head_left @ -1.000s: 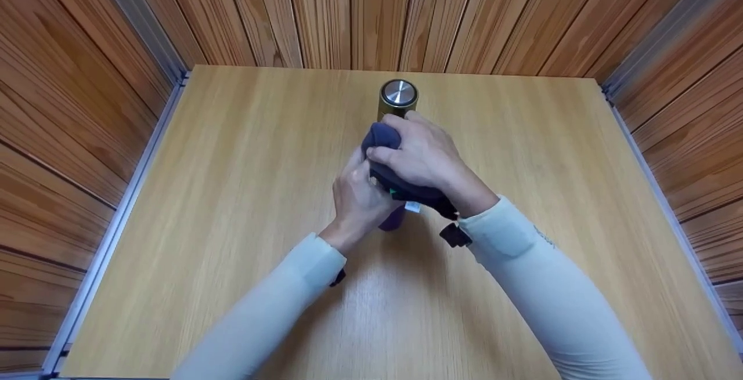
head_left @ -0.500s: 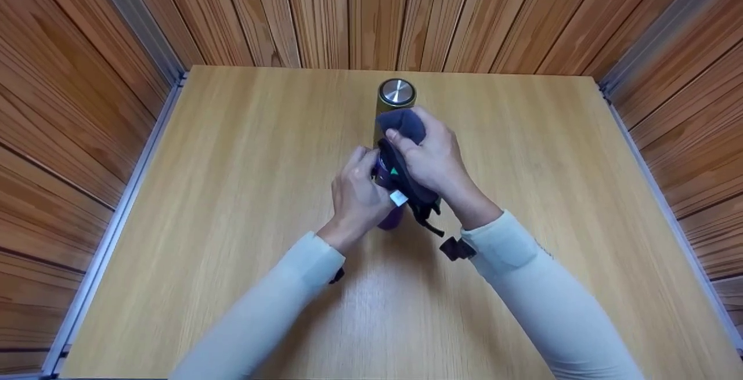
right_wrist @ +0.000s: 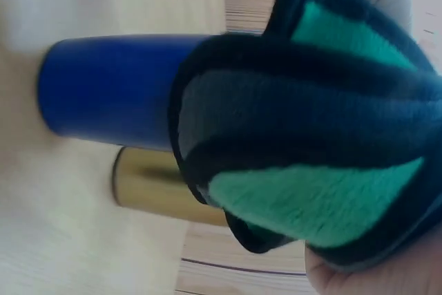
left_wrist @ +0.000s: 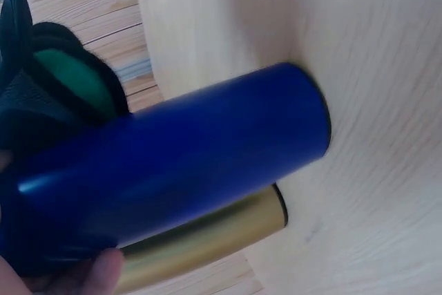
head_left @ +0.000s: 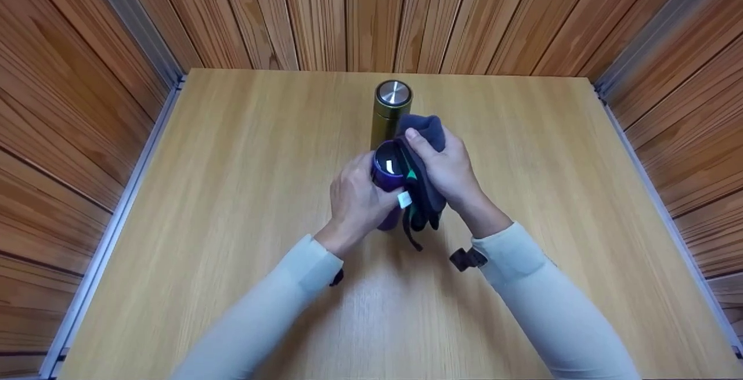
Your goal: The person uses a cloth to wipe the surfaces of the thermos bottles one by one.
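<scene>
A blue-purple bottle [head_left: 388, 178] stands upright near the middle of the table, its dark glossy top showing in the head view. My left hand [head_left: 359, 195] wraps round its upper part from the left. My right hand [head_left: 451, 166] grips a bunched dark cloth [head_left: 428, 130] just right of the bottle top. In the right wrist view the cloth [right_wrist: 269, 119] has black edging and fleecy green patches, and it covers the upper part of the bottle [right_wrist: 114, 88]. A white tag [head_left: 404, 199] and a thin dark strap [head_left: 411, 237] hang from it.
A gold flask [head_left: 385, 122] with a shiny metal lid stands right behind the bottle. The wooden table [head_left: 244, 171] is bounded by plank walls [head_left: 371, 14] at the back and sides, with grey metal rails along the left and right edges.
My right hand has drawn the cloth off the bottle's top and to the right, uncovering that top and more of the gold flask. My left hand stays round the bottle.
</scene>
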